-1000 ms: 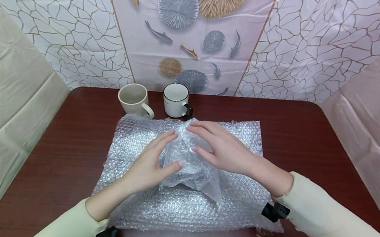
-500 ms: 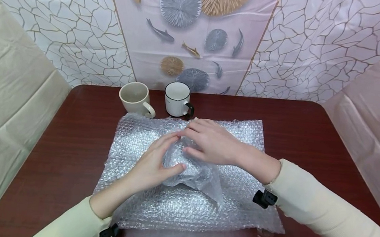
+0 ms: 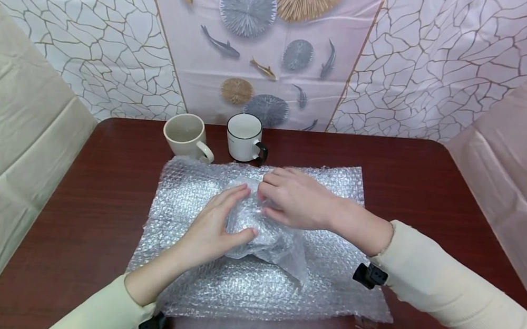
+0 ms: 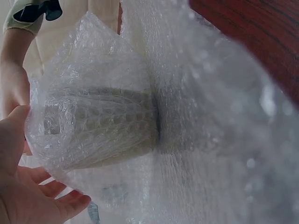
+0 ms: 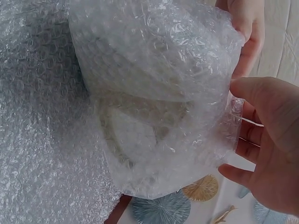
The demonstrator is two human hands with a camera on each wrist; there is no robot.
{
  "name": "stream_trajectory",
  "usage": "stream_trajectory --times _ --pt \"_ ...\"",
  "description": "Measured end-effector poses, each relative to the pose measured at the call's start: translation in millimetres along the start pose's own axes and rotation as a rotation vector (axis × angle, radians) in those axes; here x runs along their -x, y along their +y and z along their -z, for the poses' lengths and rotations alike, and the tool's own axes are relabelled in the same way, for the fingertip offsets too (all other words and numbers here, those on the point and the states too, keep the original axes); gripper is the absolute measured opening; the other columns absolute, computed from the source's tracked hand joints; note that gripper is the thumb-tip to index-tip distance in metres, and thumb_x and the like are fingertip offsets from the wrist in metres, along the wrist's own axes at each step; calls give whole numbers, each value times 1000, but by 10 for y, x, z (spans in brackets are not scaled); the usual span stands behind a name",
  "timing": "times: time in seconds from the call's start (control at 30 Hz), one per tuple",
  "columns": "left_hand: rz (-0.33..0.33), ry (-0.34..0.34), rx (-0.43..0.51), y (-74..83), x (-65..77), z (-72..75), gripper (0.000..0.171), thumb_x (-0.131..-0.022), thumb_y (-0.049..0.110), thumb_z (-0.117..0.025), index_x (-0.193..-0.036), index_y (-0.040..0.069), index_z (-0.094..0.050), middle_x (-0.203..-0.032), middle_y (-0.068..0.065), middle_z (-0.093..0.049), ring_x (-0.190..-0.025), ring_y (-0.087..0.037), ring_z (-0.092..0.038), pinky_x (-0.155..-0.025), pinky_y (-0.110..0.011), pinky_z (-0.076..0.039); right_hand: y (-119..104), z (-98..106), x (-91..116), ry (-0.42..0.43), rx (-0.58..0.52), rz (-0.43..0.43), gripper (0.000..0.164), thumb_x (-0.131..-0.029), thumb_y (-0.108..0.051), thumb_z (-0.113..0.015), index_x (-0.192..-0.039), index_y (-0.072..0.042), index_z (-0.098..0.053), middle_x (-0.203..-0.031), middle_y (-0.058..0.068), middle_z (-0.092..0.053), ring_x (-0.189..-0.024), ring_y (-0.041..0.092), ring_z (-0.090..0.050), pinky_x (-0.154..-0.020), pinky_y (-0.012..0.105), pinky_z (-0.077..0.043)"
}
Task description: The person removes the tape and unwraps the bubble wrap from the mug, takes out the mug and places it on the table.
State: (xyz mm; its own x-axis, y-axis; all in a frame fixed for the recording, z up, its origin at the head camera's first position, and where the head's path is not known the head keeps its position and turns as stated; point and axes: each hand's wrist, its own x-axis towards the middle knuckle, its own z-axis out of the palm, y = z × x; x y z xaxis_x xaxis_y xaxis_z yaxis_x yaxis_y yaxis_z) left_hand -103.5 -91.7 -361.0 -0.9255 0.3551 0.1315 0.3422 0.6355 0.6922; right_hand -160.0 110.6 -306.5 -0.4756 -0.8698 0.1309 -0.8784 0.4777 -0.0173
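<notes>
A mug bundled in bubble wrap [image 3: 263, 238] stands on a flat bubble wrap sheet [image 3: 232, 294]. Through the layers in the right wrist view, a mug handle [image 5: 114, 135] shows faintly; in the left wrist view the mug's pale body [image 4: 112, 121] shows too. My left hand [image 3: 209, 231] lies along the bundle's left side, fingers extended and thumb spread. At its top, my right hand [image 3: 300, 197] has its fingers curled and pinches the wrap's upper edge, also seen in the right wrist view, where the right hand [image 5: 271, 135] is at right.
Behind the sheet stand a beige mug [image 3: 185, 136] and a white mug [image 3: 243, 141] with a black handle. The dark red table [image 3: 73, 210] extends on both sides. A patterned cloth [image 3: 293, 98] hangs at the back.
My right hand reached left over the bundle's top, then drew slightly back as its fingers curled onto the wrap. The left hand has hardly moved.
</notes>
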Motion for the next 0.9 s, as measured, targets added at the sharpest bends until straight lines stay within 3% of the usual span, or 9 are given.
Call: stream_trajectory --times 0.33,0.7,0.9 --pt "5 5 13 -20 -3 -18 75 -75 41 -71 -138 16 -41 -144 0 -37 -131 -21 -35 -104 -48 -33 8 -23 10 -6 -81 46 5 -83 -15 -63 -86 -15 -58 -80 -7 -58 -83 12 -53 -77 24 -47" --pt "-10 8 18 -27 -17 -23 75 -75 41 -72 -138 15 -42 -142 1 -40 -129 -19 -38 -104 -48 -34 63 -1 39 -33 -239 96 4 -85 -9 -59 -88 -13 -58 -81 -6 -60 -80 10 -57 -77 24 -49" --pt "2 12 32 -52 -15 -8 74 -75 40 -73 -138 17 -41 -140 2 -42 -128 -20 -40 -102 -50 -35 90 106 76 -142 -357 72 5 -91 -10 -53 -91 -13 -56 -87 -6 -61 -81 9 -56 -76 26 -48"
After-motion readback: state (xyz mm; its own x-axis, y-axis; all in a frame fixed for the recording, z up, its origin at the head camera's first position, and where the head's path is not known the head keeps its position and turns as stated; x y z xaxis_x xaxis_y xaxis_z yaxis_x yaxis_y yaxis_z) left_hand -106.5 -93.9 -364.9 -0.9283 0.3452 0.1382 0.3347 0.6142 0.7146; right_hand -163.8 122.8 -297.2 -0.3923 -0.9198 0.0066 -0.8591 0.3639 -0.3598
